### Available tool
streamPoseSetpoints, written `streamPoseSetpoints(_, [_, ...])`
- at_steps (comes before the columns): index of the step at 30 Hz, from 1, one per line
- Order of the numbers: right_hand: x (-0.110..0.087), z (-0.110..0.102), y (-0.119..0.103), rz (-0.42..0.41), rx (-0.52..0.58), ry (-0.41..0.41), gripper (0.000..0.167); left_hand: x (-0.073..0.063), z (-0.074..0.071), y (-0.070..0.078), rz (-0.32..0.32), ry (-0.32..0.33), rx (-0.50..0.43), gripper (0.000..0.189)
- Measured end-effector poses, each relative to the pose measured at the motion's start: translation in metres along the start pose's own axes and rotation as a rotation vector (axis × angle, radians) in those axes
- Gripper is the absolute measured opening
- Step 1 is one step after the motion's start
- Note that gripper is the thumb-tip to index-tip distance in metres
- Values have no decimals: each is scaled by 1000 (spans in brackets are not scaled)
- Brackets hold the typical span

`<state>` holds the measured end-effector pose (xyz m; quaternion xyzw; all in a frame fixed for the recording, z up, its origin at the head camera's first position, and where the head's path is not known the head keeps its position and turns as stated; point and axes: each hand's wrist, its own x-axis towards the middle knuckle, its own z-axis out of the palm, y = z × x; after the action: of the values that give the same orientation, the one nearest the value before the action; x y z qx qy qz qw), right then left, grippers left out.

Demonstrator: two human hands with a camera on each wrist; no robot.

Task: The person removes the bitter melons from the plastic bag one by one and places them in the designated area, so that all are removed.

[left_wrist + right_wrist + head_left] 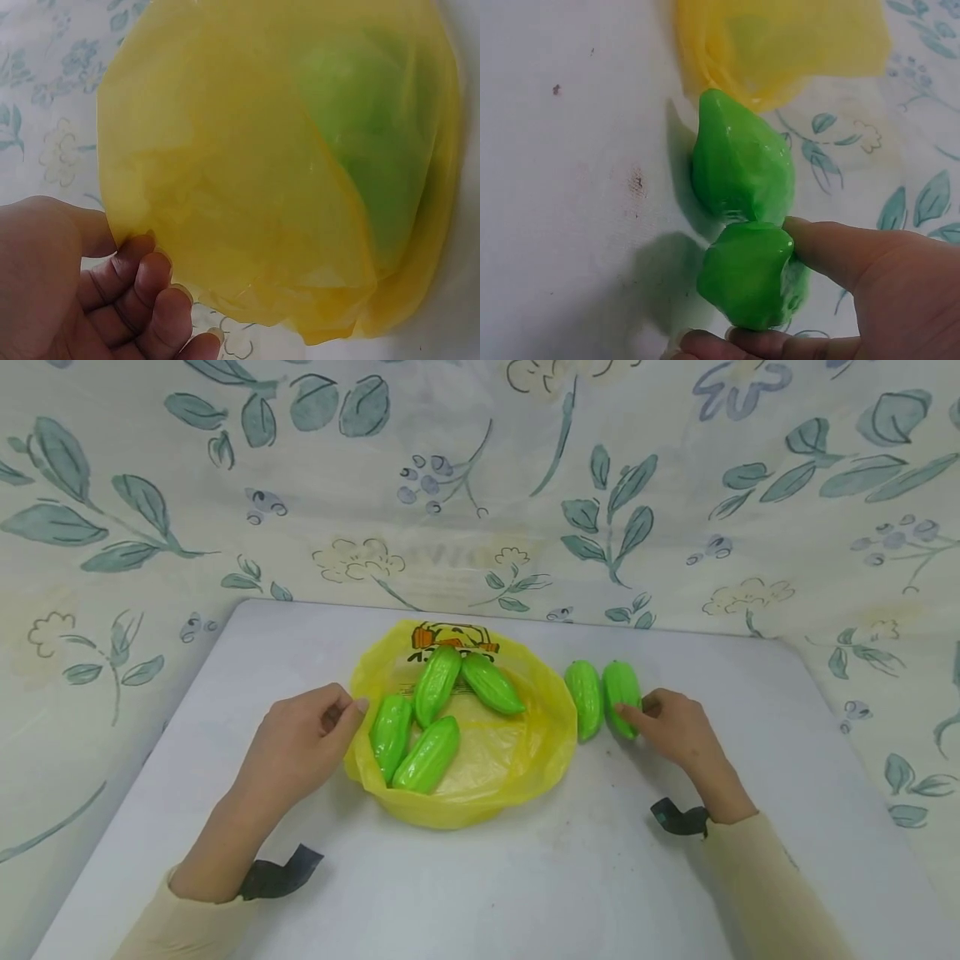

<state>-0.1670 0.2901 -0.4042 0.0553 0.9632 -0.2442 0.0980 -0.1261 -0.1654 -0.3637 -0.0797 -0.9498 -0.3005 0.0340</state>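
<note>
A yellow plastic bag (525, 777) stands open on the table with its rim spread wide. Several glossy green, ridged, cucumber-shaped vegetables (427, 755) lie inside it. At the bag's left rim my left hand (300, 739) pinches the thin plastic between thumb and curled fingers, as the left wrist view shows closely. Two more green vegetables lie side by side just right of the bag. My right hand (678, 727) grips the outer green vegetable (746, 274) between thumb and fingers. The inner green vegetable (742, 161) sits right beside it, near the bag's edge.
All of this rests on a white table (525, 885) with small dark specks. A floral sheet (480, 485) hangs behind the table and shows along both sides. Black straps (279, 875) stick out at both wrists, by the beige sleeves.
</note>
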Motion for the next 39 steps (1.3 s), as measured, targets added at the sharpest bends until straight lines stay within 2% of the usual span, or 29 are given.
streamPoseSetpoints(16, [2, 2, -5, 19, -19, -17, 67, 0, -4, 0, -21, -17, 10, 25])
streamPoseSetpoints(29, [2, 4, -7, 12, -40, -20, 69, -1, -6, 0, -24, -19, 6, 25])
streamPoseSetpoints(39, [0, 6, -4, 14, -63, 11, 75, 1, -6, -1, 0, -3, -6, 24])
